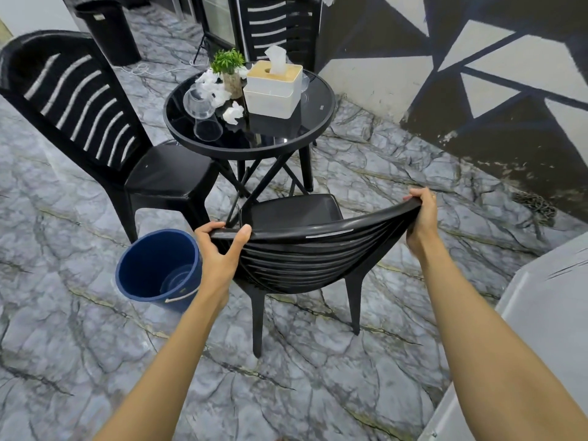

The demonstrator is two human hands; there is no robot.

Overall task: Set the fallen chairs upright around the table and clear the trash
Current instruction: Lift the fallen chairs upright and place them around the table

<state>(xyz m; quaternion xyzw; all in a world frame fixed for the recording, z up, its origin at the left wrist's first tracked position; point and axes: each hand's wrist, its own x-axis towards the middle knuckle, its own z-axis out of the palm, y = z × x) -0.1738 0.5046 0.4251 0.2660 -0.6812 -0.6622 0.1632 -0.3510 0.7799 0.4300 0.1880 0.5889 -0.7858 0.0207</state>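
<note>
A black plastic chair (299, 253) stands upright in front of me, its seat facing the round black table (318, 122). My left hand (219, 253) grips the left end of its top rail, and my right hand (420, 218) grips the right end. A second black chair (95, 122) stands upright at the table's left, and a third (280, 27) behind it. On the table lie crumpled white tissues (232, 113) and clear plastic cups (203, 116). A blue bin (152, 265) on the floor by my left hand holds a clear cup.
A white tissue box (273, 87) and a small potted plant (229, 71) stand on the table. A black trash bin (108, 30) is at the far left. A painted wall (477, 74) runs along the right, with a grey surface (541, 313) at the near right.
</note>
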